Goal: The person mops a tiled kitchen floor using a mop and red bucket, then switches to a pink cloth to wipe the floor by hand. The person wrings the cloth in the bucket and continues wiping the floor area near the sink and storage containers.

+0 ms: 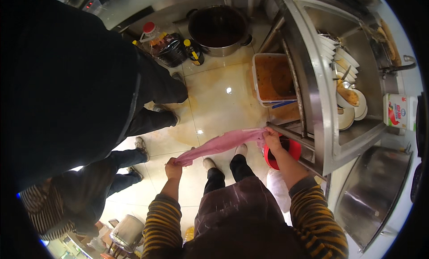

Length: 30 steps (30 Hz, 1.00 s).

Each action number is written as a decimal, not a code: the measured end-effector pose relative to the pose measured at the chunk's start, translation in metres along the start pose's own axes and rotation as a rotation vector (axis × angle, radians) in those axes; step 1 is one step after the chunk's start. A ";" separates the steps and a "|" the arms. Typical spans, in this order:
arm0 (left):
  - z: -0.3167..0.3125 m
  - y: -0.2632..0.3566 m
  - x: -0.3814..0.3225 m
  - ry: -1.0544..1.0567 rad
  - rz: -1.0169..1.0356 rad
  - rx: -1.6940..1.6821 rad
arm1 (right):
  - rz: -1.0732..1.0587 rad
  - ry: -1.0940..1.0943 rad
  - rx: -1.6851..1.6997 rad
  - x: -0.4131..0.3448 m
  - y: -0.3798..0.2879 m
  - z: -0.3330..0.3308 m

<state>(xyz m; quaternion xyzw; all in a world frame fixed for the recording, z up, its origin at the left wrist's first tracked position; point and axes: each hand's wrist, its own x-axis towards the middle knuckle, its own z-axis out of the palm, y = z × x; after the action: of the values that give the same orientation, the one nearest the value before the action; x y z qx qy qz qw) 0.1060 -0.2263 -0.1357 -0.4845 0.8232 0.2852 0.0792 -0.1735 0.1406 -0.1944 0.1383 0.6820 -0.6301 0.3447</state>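
A pink cloth (221, 142) is stretched between my two hands above the tiled floor, long and loosely gathered. My left hand (173, 169) grips its left end, which lies lower in the picture. At the other end, my right hand (272, 139) holds the bunched cloth beside the steel sink frame. Just under my right hand stands a red bucket (294, 152), partly hidden by my wrist and forearm. My shoes show on the floor beyond the dark apron (234, 208).
A steel sink (330, 151) on the right holds stacked dishes (348, 88). Below it sits a plastic tub of brown liquid (274, 76). Ahead are a large pot (218, 51), a bottle (193, 53) and a jug (167, 49). Two people in dark clothes (83, 84) stand at left.
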 end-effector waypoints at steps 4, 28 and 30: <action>0.015 0.040 0.040 -0.044 -0.038 -0.147 | 0.014 0.092 -0.091 0.045 -0.024 0.031; 0.094 0.182 0.268 0.250 0.214 -0.842 | -0.643 0.121 -0.046 0.280 -0.127 0.125; 0.097 0.177 0.263 0.316 0.200 -0.763 | -0.632 0.189 -0.044 0.286 -0.121 0.122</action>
<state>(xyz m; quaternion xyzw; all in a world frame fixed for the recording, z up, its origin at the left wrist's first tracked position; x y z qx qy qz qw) -0.1934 -0.3060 -0.2527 -0.4348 0.7036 0.4978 -0.2609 -0.4198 -0.0664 -0.2829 -0.0299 0.7334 -0.6755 0.0701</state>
